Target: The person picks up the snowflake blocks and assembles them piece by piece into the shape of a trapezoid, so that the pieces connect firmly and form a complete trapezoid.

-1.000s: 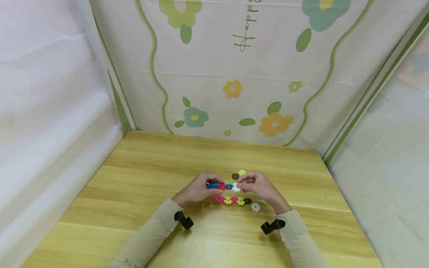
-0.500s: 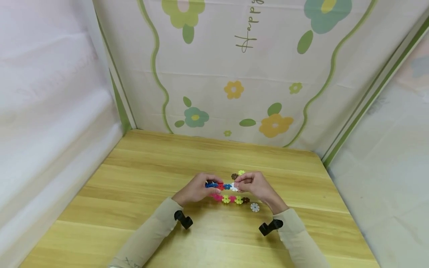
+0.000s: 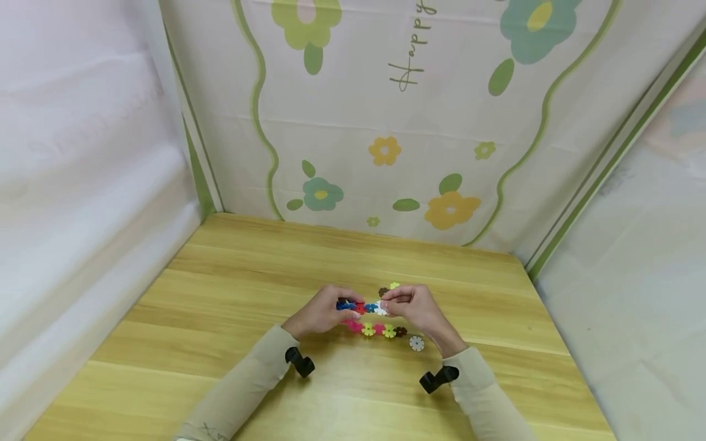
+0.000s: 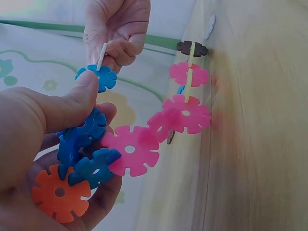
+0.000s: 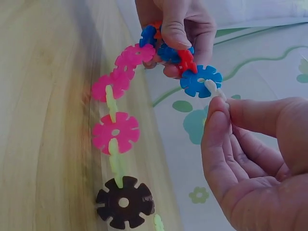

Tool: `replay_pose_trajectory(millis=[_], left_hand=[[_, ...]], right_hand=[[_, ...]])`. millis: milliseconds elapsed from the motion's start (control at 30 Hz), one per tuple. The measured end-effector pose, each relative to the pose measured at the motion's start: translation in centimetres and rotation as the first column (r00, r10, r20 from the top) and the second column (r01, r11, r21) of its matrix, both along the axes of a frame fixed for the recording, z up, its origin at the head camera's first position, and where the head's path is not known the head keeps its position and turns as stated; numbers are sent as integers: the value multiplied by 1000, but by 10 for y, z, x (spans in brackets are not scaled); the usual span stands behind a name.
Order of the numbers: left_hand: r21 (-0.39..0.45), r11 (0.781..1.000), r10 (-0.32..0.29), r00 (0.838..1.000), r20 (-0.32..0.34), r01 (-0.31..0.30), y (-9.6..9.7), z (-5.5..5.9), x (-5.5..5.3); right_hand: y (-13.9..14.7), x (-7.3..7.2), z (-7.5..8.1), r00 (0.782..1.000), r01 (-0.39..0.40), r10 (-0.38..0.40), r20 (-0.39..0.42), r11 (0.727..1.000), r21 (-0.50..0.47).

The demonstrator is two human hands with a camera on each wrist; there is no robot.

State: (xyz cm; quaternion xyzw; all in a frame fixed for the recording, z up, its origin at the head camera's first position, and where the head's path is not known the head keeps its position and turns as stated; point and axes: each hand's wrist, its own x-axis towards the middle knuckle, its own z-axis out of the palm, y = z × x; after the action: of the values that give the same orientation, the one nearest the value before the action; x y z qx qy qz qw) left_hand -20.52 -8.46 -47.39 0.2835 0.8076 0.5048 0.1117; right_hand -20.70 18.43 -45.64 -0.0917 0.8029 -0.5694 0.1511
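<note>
My left hand (image 3: 322,311) grips a chain of slotted plastic snowflake discs by its blue and red part. In the right wrist view, the red disc (image 5: 186,62) pokes out past the left thumb, joined to a blue disc (image 5: 195,83). My right hand (image 5: 260,154) pinches a white disc (image 5: 214,89) between thumb and forefinger, edge-on at the blue disc's rim. From the left hand, pink discs (image 4: 132,151) and yellow discs hang in a curve to a brown disc (image 5: 124,207). An orange disc (image 4: 60,195) lies against the left palm.
A loose white disc (image 3: 416,343) lies on the wooden table (image 3: 364,392), right of the chain's brown end. Behind the right hand are another brown disc (image 3: 383,292) and a yellow disc (image 3: 394,285). Fabric walls stand at the back and both sides.
The head view has shifted slightly. My right hand has come a little to the left with the white disc, closer to the left hand. Both hands keep their hold.
</note>
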Motion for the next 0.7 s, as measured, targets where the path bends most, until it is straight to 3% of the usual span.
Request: replay_pose_trajectory(millis=[267, 433, 567, 700], left_hand=[[-89, 996, -10, 1000, -23, 7, 7, 7, 0], [-154, 988, 2, 991, -136, -23, 18, 15, 4], [-109, 994, -24, 968, -249, -4, 30, 19, 4], [-43, 999, 0, 968, -253, -12, 34, 17, 4]], right_hand=[[10, 0, 7, 999, -2, 4, 49, 999, -43], [9, -1, 9, 997, -21, 25, 71, 998, -55], [3, -2, 11, 997, -42, 46, 63, 997, -67], [1, -4, 15, 996, -72, 75, 38, 995, -72]])
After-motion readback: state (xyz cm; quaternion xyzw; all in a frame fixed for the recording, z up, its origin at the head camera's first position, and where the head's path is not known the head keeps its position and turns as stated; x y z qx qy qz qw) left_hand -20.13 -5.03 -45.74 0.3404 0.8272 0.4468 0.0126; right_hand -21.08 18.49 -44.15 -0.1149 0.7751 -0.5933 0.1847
